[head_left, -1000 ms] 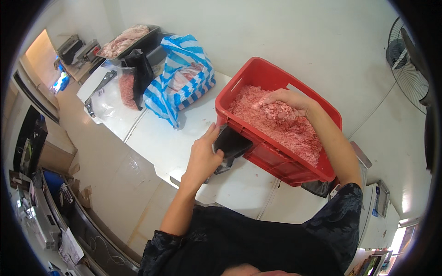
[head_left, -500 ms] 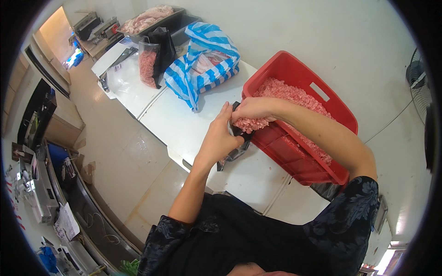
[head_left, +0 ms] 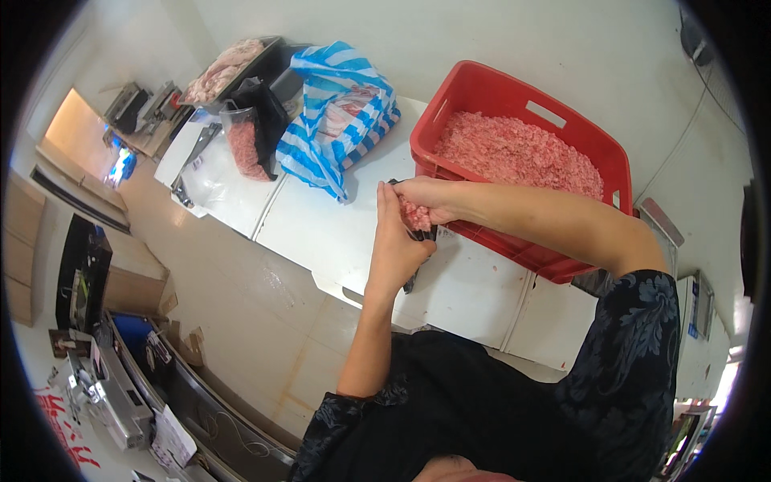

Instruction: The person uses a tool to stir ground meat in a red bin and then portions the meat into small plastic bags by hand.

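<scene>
Pink ground meat point(head_left: 514, 153) lies heaped in a red plastic crate point(head_left: 454, 90) on the white table. In front of the crate's near left corner, my left hand point(head_left: 395, 249) grips the side of a black plastic bag point(head_left: 412, 283), thumb toward the crate. My right hand point(head_left: 430, 194) is curled over a clump of ground meat at the bag's mouth, its fingertips close to those of my left hand. Between both hands some of the clump shows. The inside of the bag is hidden by my hands and the meat.
A blue-and-white striped bag point(head_left: 337, 128) with meat inside stands left of the crate. Beside it are a clear-and-black bag of ground meat point(head_left: 245, 145) and a dark tray point(head_left: 261, 60) with pale meat. Clear plastic bags point(head_left: 205, 173) lie at the white table's point(head_left: 309, 233) left end.
My right hand has drawn in closer to my left, with the meat lower at the bag's mouth. My right forearm has shifted off the crate's middle toward its near side. The view has turned somewhat.
</scene>
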Motion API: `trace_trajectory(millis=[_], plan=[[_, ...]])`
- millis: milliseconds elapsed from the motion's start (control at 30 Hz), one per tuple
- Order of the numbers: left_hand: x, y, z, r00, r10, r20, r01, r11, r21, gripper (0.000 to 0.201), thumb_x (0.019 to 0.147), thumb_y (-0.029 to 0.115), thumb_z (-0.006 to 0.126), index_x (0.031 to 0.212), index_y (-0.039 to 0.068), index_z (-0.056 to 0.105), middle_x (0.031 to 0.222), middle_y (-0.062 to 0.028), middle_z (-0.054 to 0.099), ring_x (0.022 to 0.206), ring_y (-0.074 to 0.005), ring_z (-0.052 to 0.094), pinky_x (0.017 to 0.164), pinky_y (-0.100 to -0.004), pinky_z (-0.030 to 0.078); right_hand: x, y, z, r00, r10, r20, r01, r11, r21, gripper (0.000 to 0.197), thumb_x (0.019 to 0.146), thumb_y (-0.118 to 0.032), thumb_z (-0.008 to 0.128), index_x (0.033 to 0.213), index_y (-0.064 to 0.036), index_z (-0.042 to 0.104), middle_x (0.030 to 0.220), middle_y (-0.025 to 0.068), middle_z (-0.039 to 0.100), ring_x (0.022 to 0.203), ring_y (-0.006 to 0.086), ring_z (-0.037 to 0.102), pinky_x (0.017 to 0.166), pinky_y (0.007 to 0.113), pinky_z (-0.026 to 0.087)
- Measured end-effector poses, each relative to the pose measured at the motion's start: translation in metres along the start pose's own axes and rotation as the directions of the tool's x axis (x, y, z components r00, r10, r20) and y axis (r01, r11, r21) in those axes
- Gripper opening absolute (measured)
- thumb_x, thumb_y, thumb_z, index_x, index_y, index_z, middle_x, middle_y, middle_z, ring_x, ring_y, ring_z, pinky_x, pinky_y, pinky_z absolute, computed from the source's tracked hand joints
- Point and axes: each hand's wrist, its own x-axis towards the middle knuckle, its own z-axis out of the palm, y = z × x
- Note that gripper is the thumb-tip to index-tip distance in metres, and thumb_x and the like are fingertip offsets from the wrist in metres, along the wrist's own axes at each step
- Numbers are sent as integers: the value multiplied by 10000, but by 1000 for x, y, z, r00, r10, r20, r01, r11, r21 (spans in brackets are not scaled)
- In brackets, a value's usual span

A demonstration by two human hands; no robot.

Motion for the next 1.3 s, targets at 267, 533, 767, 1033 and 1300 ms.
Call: trace_trajectory(millis=[267, 533, 767, 1033, 1300], plan=[[8, 6, -3, 998, 68, 8, -68, 997, -30, 1125, 699, 39, 813, 1649, -118, 231, 1718, -324, 276, 1591, -389, 348, 1274, -392, 321, -33, -2, 9, 982, -101, -162, 48, 952, -302, 163, 1076, -148, 495, 1080, -42, 617, 848, 69, 630, 778, 206, 635, 702, 390, 528], [25, 21, -41, 975, 177, 135, -189, 978, 87, 845, 721, -36, 763, 1527, -91, 513, 1647, -213, 490, 1400, -317, 597, 971, -348, 561, -90, -25, 29, 985, -171, 30, 15, -89, -996, 658, 945, -145, 685, 1573, -47, 516, 1332, 289, 701, 1171, 396, 730, 984, 474, 591], [28, 38, -56, 972, 64, 224, -97, 986, 137, 830, 708, -94, 664, 1526, 9, 569, 1640, -119, 526, 1112, -276, 740, 781, -314, 568, -111, -21, 36, 983, -182, 8, 26, 97, -995, 552, 959, -103, 672, 1502, -33, 595, 1225, 295, 734, 1070, 423, 755, 948, 509, 601], [37, 63, -54, 957, 92, 277, -179, 935, 307, 855, 670, -200, 513, 1482, 49, 615, 1544, -220, 574, 1207, -444, 678, 924, -417, 582, -103, -10, 10, 870, -451, 197, 203, -34, -979, 448, 953, -80, 660, 1398, -30, 678, 1149, 263, 751, 1019, 423, 762, 901, 526, 605], [37, 68, -48, 960, 191, 206, -239, 941, 241, 769, 695, -209, 569, 1404, 69, 669, 1543, -203, 588, 1317, -420, 635, 1011, -428, 558, -117, -13, -8, 703, -615, 359, 362, -126, -924, 359, 904, -47, 682, 1256, -45, 752, 1055, 245, 763, 1020, 416, 744, 909, 504, 587]])
